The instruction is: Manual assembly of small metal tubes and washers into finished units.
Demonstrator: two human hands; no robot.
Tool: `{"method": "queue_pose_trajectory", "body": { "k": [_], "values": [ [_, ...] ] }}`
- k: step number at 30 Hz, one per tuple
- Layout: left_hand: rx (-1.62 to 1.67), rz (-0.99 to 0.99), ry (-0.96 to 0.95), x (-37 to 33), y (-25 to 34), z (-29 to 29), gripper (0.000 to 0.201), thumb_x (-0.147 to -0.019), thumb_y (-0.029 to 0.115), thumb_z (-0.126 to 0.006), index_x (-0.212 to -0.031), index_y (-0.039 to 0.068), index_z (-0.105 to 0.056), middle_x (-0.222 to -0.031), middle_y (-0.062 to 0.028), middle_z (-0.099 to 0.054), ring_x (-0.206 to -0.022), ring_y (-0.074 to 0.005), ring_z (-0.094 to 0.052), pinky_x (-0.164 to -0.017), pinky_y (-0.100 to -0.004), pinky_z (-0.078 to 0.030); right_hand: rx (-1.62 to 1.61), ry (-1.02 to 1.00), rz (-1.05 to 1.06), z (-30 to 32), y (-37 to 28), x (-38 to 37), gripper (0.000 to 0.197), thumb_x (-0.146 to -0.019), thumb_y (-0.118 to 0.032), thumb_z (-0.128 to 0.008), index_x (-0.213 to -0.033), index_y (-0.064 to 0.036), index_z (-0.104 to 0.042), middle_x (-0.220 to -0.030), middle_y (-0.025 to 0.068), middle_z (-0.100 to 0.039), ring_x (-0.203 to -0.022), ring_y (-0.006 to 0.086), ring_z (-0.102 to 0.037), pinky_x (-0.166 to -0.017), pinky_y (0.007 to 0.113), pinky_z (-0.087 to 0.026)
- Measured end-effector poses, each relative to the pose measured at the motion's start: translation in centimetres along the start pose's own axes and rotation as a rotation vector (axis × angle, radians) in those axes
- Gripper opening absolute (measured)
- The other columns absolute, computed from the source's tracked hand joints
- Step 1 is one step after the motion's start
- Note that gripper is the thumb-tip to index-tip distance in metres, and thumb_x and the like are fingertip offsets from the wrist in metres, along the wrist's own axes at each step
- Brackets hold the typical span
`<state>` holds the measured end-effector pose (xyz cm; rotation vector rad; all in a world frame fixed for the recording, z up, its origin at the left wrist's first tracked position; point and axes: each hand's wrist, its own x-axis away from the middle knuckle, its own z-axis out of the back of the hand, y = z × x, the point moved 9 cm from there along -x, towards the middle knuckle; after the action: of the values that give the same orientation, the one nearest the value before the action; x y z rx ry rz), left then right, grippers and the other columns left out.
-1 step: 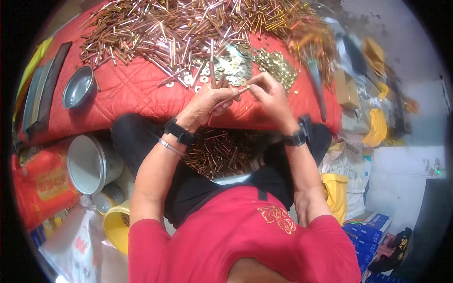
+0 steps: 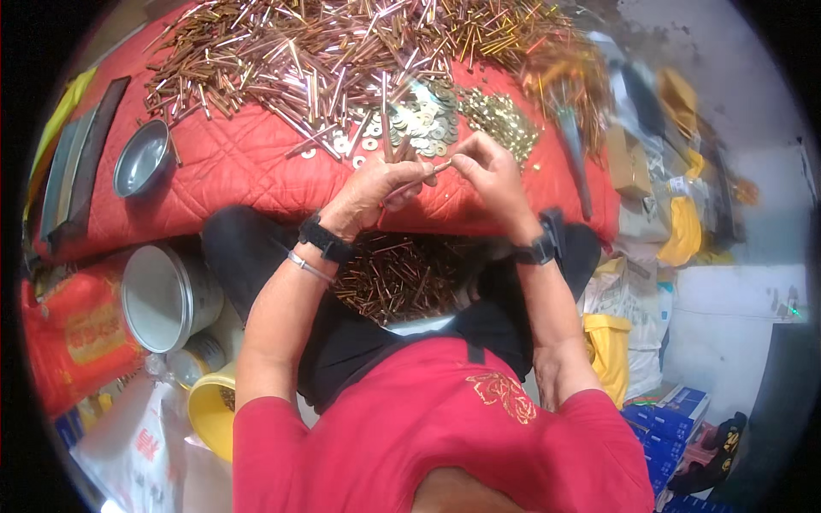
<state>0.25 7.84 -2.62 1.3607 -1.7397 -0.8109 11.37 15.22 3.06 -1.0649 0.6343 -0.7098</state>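
My left hand (image 2: 383,183) is closed round several slim copper-coloured metal rods (image 2: 400,150). One of them (image 2: 440,168) slants up to the right, out of the left hand. At that rod's tip, my right hand (image 2: 494,178) is pinched; whether a small part sits between its fingertips I cannot make out. Just beyond the hands lie loose flat washers (image 2: 432,128) and a heap of small brassy pieces (image 2: 505,120), perhaps nuts. Behind them spreads a large pile of copper-coloured rods (image 2: 282,60) on a red quilted cover (image 2: 231,158).
Between my legs sits a container full of similar rods (image 2: 402,278). A metal bowl (image 2: 143,158) rests on the cover's left side. Lower left stand a grey bucket (image 2: 158,295) and a yellow bucket (image 2: 205,415). Blue boxes (image 2: 667,432) and yellow bags (image 2: 607,350) are at right.
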Motion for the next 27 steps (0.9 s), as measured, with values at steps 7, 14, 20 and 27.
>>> {"method": "queue_pose_trajectory", "body": {
  "k": [7, 14, 20, 27],
  "values": [
    [0.051, 0.023, 0.003, -0.1, -0.6, 0.1, 0.021, -0.085, 0.024, -0.064, -0.084, 0.003, -0.062, -0.056, 0.0052, -0.044, -0.041, -0.0027, -0.035, -0.037, -0.0183, -0.023, 0.042, -0.032, 0.029, 0.2, 0.8, -0.1, 0.021, -0.090, -0.022, -0.064, -0.091, -0.0018, -0.060, -0.073, -0.0011, -0.057, -0.065, 0.0053, -0.048, -0.057, 0.022, -0.040],
    [0.034, 0.014, -0.002, -0.3, -0.6, 0.0, 0.020, -0.085, 0.021, -0.063, -0.084, 0.002, -0.062, -0.055, 0.0055, -0.043, -0.041, -0.0022, -0.034, -0.037, -0.0180, -0.023, -0.030, -0.034, 0.054, -0.2, 0.8, 0.0, 0.023, -0.089, -0.024, -0.065, -0.087, -0.0012, -0.060, -0.072, -0.0032, -0.055, -0.065, 0.0033, -0.046, -0.057, 0.021, -0.039],
    [0.058, 0.055, 0.007, -0.4, -1.0, 0.4, 0.024, -0.087, 0.027, -0.063, -0.085, 0.004, -0.063, -0.054, 0.0057, -0.043, -0.041, -0.0028, -0.033, -0.037, -0.0190, -0.022, -0.041, 0.033, 0.036, -0.2, 0.8, 0.2, 0.027, -0.090, -0.028, -0.064, -0.080, -0.0040, -0.057, -0.070, -0.0049, -0.051, -0.063, 0.0033, -0.042, -0.057, 0.020, -0.036],
    [0.053, 0.055, -0.017, -0.4, -1.0, 0.1, 0.023, -0.087, 0.027, -0.063, -0.084, 0.005, -0.063, -0.056, 0.0061, -0.045, -0.042, -0.0025, -0.035, -0.037, -0.0189, -0.023, -0.015, 0.050, 0.024, 0.0, 0.8, 0.4, 0.029, -0.092, -0.029, -0.060, -0.079, -0.0036, -0.056, -0.069, -0.0039, -0.050, -0.062, 0.0048, -0.042, -0.056, 0.022, -0.036]
  ]
}}
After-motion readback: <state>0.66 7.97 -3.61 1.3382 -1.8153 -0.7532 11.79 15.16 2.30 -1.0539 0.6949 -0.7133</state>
